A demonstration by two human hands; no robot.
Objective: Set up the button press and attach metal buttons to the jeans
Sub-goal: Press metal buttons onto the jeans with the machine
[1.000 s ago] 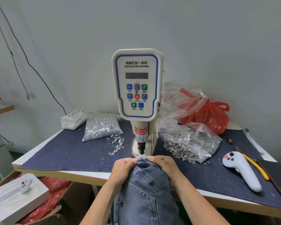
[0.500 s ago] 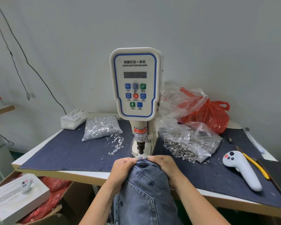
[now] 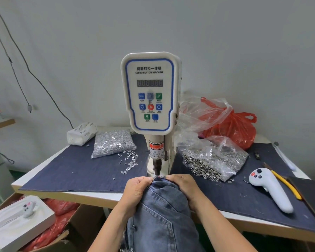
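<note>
Dark denim cloth (image 3: 76, 171) covers your table (image 3: 44, 192), with a pale grey wall behind it. Your left hand (image 3: 135, 190) and right hand (image 3: 183, 187) each pinch the top edge of the jeans (image 3: 164, 215), fingers curled over the fold, thumbs nearly meeting at the middle. You hold that edge stretched flat just under the dark punch (image 3: 157, 165) of the button press (image 3: 150, 99); whether the punch touches the cloth cannot be told. The rest of the jeans hangs down off the table's front edge between your forearms.

Left of the press lies a clear bag of silver tacks (image 3: 114, 142), with loose tacks (image 3: 129, 162) spilled beside it and a white tissue pack (image 3: 81, 132) behind. To the right, an open bag of metal buttons (image 3: 213, 162) sits in front of a red plastic bag (image 3: 233, 128). Farther right lie a white handheld controller (image 3: 270, 190) and a yellow-handled tool (image 3: 287, 186). Below the table's left end, a white box (image 3: 20, 222) rests on a cardboard carton (image 3: 75, 228).
</note>
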